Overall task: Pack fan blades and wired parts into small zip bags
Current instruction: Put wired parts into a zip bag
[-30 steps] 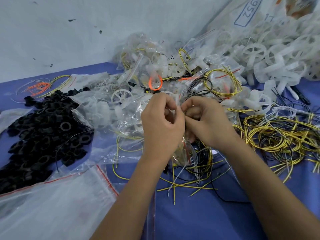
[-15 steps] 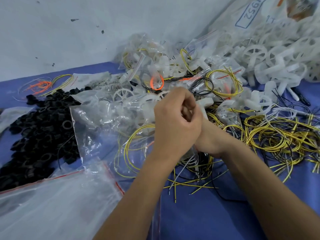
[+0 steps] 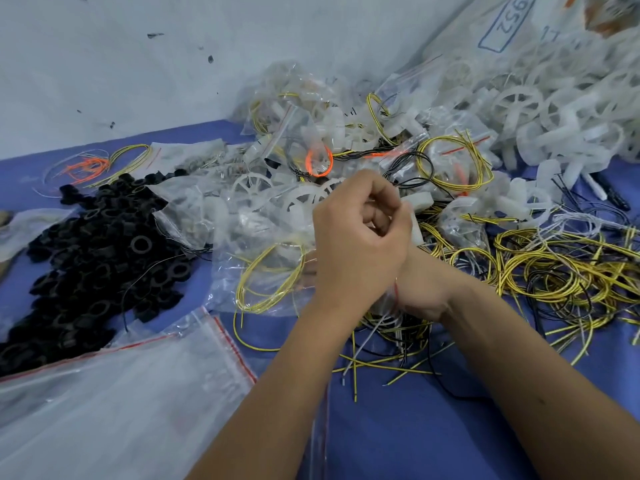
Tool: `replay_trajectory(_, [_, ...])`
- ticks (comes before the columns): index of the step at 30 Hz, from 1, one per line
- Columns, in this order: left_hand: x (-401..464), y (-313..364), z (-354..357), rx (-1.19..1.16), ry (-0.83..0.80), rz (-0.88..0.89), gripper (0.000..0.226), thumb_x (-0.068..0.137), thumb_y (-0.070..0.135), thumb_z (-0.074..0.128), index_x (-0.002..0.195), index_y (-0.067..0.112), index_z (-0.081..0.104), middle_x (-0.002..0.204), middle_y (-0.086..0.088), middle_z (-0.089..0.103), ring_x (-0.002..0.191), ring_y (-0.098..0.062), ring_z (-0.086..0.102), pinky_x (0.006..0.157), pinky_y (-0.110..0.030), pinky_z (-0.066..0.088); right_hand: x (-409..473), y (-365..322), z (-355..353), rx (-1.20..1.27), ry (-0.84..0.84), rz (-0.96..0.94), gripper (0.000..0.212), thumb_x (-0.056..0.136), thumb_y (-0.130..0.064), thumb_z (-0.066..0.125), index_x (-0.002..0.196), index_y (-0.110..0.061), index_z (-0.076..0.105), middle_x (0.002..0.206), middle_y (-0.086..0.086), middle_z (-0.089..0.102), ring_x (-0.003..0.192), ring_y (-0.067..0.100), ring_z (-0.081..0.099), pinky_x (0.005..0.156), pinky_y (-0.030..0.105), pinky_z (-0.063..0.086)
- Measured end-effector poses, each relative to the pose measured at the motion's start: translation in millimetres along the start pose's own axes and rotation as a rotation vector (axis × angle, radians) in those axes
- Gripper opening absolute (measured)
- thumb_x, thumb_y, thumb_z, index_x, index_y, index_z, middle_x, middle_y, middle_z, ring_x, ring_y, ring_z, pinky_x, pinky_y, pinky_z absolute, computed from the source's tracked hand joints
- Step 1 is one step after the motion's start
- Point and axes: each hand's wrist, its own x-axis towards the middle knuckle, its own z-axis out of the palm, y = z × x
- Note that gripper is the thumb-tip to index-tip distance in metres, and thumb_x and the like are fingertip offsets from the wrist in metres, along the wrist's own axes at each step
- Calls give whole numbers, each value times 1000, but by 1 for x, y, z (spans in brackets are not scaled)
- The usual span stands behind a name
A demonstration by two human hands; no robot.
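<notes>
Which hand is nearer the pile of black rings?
Left. The left hand is across a few clear bags from the black rings; the right hand lies beyond it, tucked under the left wrist, farther from the pile.

The only writing that can be read stands on a large translucent plastic sack (image 3: 519,39) of white fan blades, far up and to the right of the person's clasped hands. Printed in blue inside a blue rounded box, it is seen upside down and cut off by the picture's edge; the visible characters look like "952". Just right of the box a few more blue marks show, too blurred and partial to read. No other label, brand or number is legible.
</notes>
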Motion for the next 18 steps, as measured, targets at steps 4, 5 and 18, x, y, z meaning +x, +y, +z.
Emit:
replay_trajectory(4, [1, 1, -1, -36, 75, -66, 28, 85, 4, 73, 75, 22, 54, 68, 1, 59, 48, -16, 58, 47, -19, 39, 4, 0, -3, -12, 113, 63, 35, 81, 12, 55, 97, -17, 69, 74, -5, 73, 73, 8, 66, 60, 27, 57])
replay_trajectory(5, [2, 0, -2, -39, 101, -78, 29, 86, 5, 73, 75, 23, 54, 69, 0, 60, 48, -15, 58, 47, -19, 40, 8, 1, -4, -59, 184, 66, 27, 86, 14, 54, 100, -5, 67, 81, 10, 74, 77, 17, 65, 63, 43, 59])
replay_trajectory(18, [-8, -38, -10, 99, 342, -204, 18, 86, 13, 71, 78, 16, 54, 69, 11, 57, 60, -5, 55, 58, -28, 50, 15, 6, 1, 58, 178, 120, 48, 107, -57, 28, 134, -34, 61, 125, 6, 71, 102, 26, 71, 84, 48, 58])
